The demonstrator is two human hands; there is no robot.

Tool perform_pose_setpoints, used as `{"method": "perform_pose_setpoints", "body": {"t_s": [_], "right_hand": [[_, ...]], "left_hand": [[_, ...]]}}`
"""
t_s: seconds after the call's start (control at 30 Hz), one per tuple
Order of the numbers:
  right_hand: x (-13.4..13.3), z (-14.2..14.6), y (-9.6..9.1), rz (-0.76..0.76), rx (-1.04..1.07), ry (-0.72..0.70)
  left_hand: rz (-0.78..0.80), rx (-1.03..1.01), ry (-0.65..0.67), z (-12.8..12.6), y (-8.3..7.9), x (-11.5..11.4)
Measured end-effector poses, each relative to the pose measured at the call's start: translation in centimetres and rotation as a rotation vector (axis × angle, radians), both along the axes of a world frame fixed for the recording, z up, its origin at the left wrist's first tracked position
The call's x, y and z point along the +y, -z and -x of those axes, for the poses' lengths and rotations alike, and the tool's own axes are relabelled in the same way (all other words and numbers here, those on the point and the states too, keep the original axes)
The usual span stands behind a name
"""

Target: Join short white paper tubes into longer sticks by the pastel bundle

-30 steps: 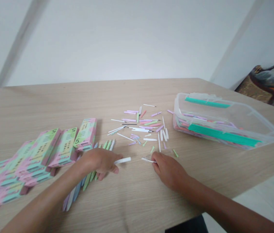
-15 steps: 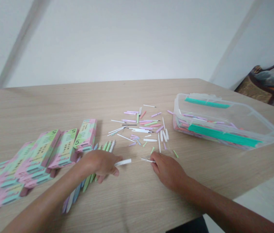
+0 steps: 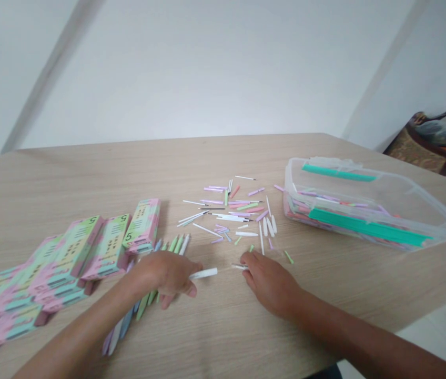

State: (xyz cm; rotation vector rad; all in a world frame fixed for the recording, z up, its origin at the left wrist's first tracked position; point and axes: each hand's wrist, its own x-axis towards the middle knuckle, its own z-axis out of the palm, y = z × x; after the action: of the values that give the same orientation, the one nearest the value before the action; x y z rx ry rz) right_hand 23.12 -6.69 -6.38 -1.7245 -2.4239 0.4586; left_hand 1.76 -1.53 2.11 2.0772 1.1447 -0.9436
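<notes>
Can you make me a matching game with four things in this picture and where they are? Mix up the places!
Things:
1. White pen barrel
2. Clear plastic bin
3. Pink-and-green cardboard boxes
4. Loose pen refills

Places:
A. Piled up on the picture's left
B. Scattered in the middle
C. Held in the left hand
D. On the picture's right

Pairs: 1-C, 2-D, 3-A, 4-B

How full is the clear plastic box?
Partly full: the box has colourful sticks lying low inside, seen through its clear walls, with unfilled space above them.
</notes>
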Motion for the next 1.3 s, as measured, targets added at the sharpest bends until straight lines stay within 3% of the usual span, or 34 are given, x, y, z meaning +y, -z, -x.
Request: {"method": "perform_pose_setpoints", "body": {"t_s": [0.43,0.67,0.9,1.13,1.3], "right_hand": [[1.4,0.9,0.3,-0.121,-0.086,-0.098],[2.1,0.7,-0.9,-0.196,-0.082,-0.139],[3.7,0.9,-2.2,-0.134,0.061,-0.225],[3.8,0.6,-1.2,-0.118,0.152,-0.192],[3.1,0.2,-0.5,-0.124,0.039,-0.205]], "left_hand": [[0.013,0.038,0.015,-0.4,-0.5,0.0],[0.023,0.036,0.014,0.0,-0.2,0.0],[0.029,0.028,-0.016,-0.3,-0.5,0.0],[0.029,0.031,-0.029,0.3,0.2,0.4],[-0.008,0.013,-0.008,0.2,0.0,0.3]]}}
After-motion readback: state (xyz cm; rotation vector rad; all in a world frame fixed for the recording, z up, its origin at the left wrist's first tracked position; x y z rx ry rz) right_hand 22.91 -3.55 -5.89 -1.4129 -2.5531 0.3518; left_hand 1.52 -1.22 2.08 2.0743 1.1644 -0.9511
